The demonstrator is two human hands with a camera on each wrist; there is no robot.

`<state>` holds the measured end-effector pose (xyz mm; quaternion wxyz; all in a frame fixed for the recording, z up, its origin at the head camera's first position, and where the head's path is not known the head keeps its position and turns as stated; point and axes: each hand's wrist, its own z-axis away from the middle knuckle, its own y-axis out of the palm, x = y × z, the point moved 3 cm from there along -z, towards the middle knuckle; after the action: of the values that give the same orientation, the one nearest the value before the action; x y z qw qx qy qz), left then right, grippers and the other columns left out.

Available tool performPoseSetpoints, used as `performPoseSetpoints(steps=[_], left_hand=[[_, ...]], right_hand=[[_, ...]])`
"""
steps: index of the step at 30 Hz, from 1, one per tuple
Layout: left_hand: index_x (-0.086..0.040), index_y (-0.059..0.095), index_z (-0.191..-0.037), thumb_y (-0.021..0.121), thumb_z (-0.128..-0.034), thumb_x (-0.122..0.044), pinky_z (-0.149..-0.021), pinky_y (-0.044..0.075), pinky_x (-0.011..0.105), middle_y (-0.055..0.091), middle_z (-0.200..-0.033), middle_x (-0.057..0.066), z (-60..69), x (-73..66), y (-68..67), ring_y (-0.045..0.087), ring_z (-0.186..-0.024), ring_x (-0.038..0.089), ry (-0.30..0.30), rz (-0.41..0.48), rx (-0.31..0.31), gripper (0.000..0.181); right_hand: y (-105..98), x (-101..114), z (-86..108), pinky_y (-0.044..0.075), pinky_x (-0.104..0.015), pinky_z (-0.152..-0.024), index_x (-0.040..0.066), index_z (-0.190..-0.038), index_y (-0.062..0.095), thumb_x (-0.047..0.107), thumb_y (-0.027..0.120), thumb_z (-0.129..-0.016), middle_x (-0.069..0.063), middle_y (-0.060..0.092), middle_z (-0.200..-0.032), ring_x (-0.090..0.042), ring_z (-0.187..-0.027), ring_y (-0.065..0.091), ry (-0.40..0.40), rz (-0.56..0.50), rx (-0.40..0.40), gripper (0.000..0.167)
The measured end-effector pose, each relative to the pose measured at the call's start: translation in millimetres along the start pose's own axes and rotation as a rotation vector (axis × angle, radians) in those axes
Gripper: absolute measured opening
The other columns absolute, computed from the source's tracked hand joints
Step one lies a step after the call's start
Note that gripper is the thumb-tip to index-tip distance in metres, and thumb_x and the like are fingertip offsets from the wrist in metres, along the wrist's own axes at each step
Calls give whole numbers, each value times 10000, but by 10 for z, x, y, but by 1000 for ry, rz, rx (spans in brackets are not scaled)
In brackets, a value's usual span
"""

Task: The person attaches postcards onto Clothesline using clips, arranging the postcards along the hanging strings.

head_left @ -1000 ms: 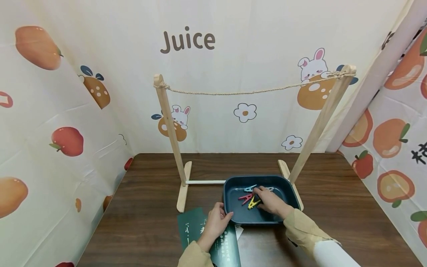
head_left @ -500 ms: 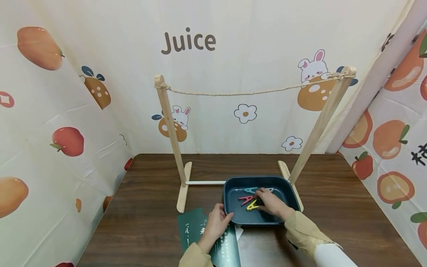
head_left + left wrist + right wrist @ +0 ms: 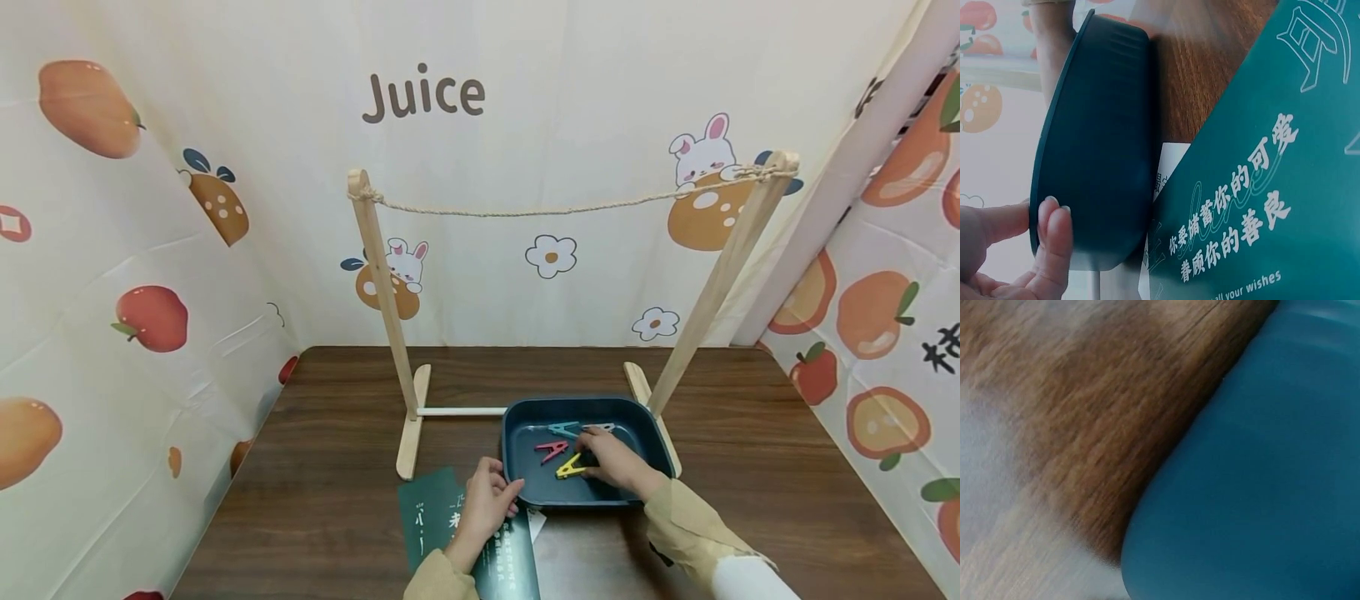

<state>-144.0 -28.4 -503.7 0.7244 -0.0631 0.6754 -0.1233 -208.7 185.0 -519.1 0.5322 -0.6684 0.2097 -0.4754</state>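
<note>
The left hand point(image 3: 487, 502) pinches the tray point(image 3: 542, 483) by its rim; the right hand point(image 3: 617, 463) meets the yellow clothespin point(image 3: 567, 471), grip unclear. Probably light, stiff: best squeezed at its spread end.

A screened-off indoor space, the kind of building unclear: pale sheets point(image 3: 495, 150) printed with fruit point(image 3: 156, 318), rabbits point(image 3: 702, 158) and the word "Juice" point(image 3: 423, 93) hang round a wood-grain worktop point(image 3: 330, 492) at back and sides.
</note>
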Motion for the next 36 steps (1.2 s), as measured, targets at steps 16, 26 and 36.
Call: performPoseSetpoints(steps=[16,26,36], left_hand=[[82,420,-1013,626,-815,-53,-430,476,250,554,-595,43,-9,29,-2,557,-448,151,-25,22,-11,316],[90,417,-1009,639,-804,-55,-422,479,277,559,-591,58,3,19,-4,562,-443,183,-12,47,-11,336],[79,418,-1004,642,-804,-67,-425,483,284,558,-588,54,-5,36,2,562,-439,175,-20,50,-9,334]], right_hand=[[-107,28,105,435,-248,-587,62,-883,584,117,730,-717,-7,545,-779,-135,-689,507,-32,-137,11,228],[-156,47,195,476,-282,-633,44,-915,580,125,716,-737,-20,575,-831,-172,-745,561,24,-261,-13,238],[-142,98,242,489,-267,-659,33,-948,578,126,699,-757,-23,590,-860,-168,-765,577,85,-370,-79,245]])
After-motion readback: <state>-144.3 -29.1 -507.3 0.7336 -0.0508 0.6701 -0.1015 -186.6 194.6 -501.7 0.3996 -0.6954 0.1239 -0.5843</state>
